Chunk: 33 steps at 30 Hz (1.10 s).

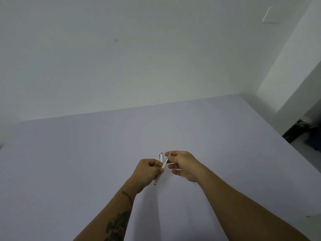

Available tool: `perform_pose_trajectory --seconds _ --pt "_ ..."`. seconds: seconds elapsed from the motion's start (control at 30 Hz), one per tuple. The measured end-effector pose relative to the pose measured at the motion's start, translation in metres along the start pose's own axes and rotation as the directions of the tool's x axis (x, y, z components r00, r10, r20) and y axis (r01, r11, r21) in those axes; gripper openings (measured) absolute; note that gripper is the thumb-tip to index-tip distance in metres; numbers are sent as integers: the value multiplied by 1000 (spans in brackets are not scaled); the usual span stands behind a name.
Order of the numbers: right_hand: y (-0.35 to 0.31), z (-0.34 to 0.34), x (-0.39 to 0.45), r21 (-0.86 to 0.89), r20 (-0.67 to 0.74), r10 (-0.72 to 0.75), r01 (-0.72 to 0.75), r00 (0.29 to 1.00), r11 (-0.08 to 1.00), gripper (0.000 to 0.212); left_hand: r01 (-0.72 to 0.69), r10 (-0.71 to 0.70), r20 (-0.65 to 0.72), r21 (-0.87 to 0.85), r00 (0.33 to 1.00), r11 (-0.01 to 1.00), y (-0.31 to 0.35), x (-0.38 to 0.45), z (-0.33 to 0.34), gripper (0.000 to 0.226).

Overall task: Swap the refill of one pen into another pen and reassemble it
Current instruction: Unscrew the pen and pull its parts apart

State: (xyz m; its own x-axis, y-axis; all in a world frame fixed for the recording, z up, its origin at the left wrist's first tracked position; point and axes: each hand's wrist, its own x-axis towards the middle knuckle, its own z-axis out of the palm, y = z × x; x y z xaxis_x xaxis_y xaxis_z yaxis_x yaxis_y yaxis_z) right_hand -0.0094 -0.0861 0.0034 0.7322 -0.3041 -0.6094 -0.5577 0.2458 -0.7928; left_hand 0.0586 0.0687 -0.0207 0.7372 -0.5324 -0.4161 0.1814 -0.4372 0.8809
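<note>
My left hand grips a white pen barrel that slants from lower left to upper right, its dark end pointing down. A second white pen piece with a clip also sticks up out of this hand. My right hand pinches a thin refill between thumb and forefinger. The refill's lower end sits in the mouth of the barrel. Both hands hover just above the table.
A pale lilac table fills the lower view, its far edge against a white wall. The table's right edge drops to a floor with dark clutter beside a white pillar.
</note>
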Motion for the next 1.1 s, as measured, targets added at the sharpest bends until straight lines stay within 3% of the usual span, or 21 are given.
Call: perform_pose_trajectory --seconds 0.23,0.8,1.1 --pt "2 2 -3 -51 -48 -16 13 999 999 12 -11 11 12 -1 1000 1000 2 -5 0 15" --pt "8 -1 -14 37 10 13 -13 1000 999 13 4 -4 4 -42 1000 999 0 -16 3 12" --pt "10 -3 -14 -16 -45 -14 13 999 1000 14 21 -20 21 -42 1000 999 4 -19 6 15"
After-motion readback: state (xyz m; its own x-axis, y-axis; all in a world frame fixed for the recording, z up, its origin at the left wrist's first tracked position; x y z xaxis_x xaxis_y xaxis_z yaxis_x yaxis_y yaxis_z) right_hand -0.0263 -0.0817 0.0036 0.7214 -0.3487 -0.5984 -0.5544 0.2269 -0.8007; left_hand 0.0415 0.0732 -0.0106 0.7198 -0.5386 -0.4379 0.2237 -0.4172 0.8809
